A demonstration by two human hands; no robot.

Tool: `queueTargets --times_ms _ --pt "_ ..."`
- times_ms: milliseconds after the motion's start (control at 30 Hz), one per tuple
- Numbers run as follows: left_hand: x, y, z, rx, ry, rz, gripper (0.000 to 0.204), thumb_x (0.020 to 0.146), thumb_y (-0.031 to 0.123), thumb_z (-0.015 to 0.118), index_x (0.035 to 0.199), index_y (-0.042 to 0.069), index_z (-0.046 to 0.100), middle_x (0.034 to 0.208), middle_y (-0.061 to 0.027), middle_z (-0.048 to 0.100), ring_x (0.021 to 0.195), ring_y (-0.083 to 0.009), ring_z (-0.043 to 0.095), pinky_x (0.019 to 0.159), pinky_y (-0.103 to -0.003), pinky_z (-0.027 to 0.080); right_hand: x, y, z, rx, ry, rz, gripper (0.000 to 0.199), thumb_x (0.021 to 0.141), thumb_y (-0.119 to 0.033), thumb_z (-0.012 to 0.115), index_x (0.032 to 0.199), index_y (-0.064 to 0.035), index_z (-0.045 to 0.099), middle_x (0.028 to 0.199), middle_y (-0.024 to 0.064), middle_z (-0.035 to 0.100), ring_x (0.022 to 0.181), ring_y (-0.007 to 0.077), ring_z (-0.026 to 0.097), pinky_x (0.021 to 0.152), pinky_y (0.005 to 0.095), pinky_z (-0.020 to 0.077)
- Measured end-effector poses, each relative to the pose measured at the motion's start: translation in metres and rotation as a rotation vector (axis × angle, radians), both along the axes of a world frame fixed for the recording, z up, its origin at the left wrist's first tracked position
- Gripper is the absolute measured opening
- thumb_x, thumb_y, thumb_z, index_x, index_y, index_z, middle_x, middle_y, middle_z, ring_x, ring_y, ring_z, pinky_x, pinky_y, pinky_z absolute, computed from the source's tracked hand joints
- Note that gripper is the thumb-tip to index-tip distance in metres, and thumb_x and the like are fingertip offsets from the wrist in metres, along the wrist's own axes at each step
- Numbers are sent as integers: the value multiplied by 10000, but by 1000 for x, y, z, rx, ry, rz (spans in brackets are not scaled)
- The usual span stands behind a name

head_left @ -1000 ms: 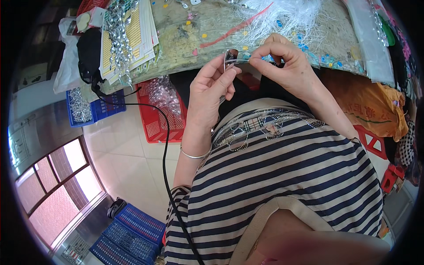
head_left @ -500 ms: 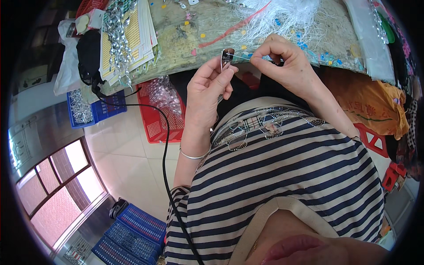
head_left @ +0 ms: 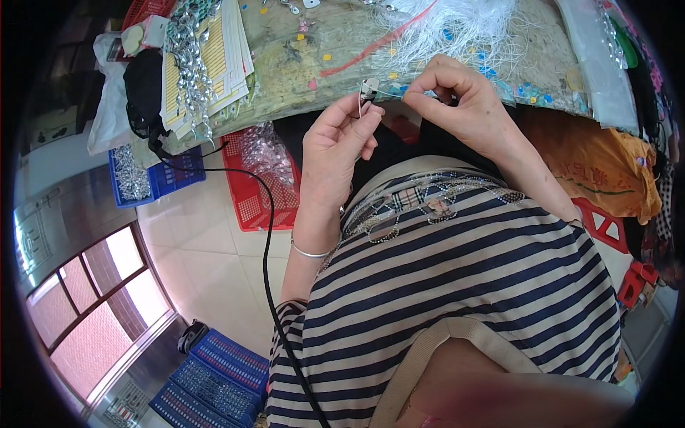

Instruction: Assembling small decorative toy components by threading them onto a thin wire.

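My left hand [head_left: 341, 139] pinches a small shiny oval piece [head_left: 369, 89] between thumb and fingertips, just off the table's front edge. Its surface mirrors light and dark; its exact kind I cannot make out. A thin white thread [head_left: 389, 93] runs from the piece's upper part across to my right hand [head_left: 453, 96], whose thumb and forefinger are closed on its end. The thread looks nearly taut between the two hands. A heap of loose white threads [head_left: 457, 32] lies on the table beyond my right hand.
The worn table [head_left: 285, 78] carries a red strip [head_left: 378, 46] and scattered coloured bits. At left, shiny silver pieces [head_left: 191, 64] hang over stacked cards [head_left: 228, 53]. Below are a red basket [head_left: 242, 196], a blue basket [head_left: 178, 167] and a black cable [head_left: 269, 242]. An orange bag [head_left: 592, 164] sits right.
The shiny piece has turned slightly in my left fingers and now looks brighter. Both hands stay almost in place, the thread still stretched between them.
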State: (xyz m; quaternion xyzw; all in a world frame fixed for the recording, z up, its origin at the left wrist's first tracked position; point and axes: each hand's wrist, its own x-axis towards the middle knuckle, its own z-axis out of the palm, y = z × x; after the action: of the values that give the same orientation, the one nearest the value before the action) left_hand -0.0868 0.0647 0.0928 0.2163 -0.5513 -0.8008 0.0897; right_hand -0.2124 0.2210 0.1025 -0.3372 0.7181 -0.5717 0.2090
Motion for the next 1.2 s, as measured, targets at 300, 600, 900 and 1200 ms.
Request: queueTargets --times_ms 300,600,900,1200 --pt "0 8 2 -40 -32 -72 332 855 36 626 1178 -21 573 959 -70 656 642 -53 516 543 -180 416 3 -9 6 -37 -47 2 55 812 -108 678 815 -59 651 741 -42 482 648 53 375 595 204 322" --pt "2 10 4 -152 13 -113 439 858 11 614 1284 57 523 987 -39 629 705 -44 517 578 -171 420 4 -7 1 -20 103 -27 76 799 -91 690 858 -64 651 770 -34 494 637 51 379 563 201 322" --pt "3 6 -8 -517 89 -186 430 844 13 626 1262 81 555 963 -4 567 758 -54 528 635 -180 441 5 -12 0 -85 291 12 101 809 -74 680 909 -74 671 872 1 489 692 72 447 600 199 371" --pt "8 2 -10 -516 48 -276 342 851 25 620 1192 47 600 1022 -30 585 845 -83 562 724 -213 461 -7 -9 1 -47 -276 64 68 854 -93 645 856 -28 666 858 -3 561 793 66 544 713 207 443"
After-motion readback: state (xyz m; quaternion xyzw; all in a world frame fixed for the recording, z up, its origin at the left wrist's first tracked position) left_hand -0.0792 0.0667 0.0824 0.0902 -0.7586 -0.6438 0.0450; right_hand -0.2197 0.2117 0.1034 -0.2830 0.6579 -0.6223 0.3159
